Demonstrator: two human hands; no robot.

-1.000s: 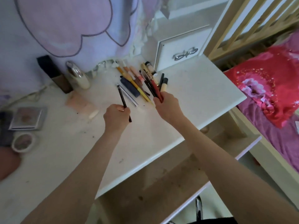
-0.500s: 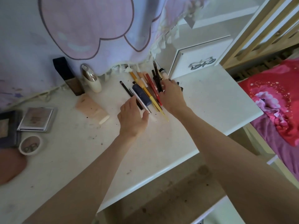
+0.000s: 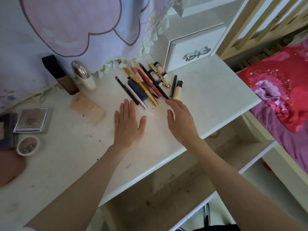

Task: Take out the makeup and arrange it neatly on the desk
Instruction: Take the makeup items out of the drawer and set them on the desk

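White desk (image 3: 208, 97) now carries the pencils (image 3: 146, 85) near its back edge; left hand (image 3: 129, 125) and right hand (image 3: 180, 120) have let go, fingers straight.

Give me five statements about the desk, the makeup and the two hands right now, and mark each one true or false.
1. Both hands hold nothing. True: the left hand and the right hand are open over the desk.
2. The pencils and pens lie side by side near the back of the desk. True.
3. The small drawer with the bow handle is pulled open. False: it is closed.
4. The round pot sits at the desk's right edge. False: it is at the left, in front of the square compact.
5. The peach tube stands upright. False: it lies flat.
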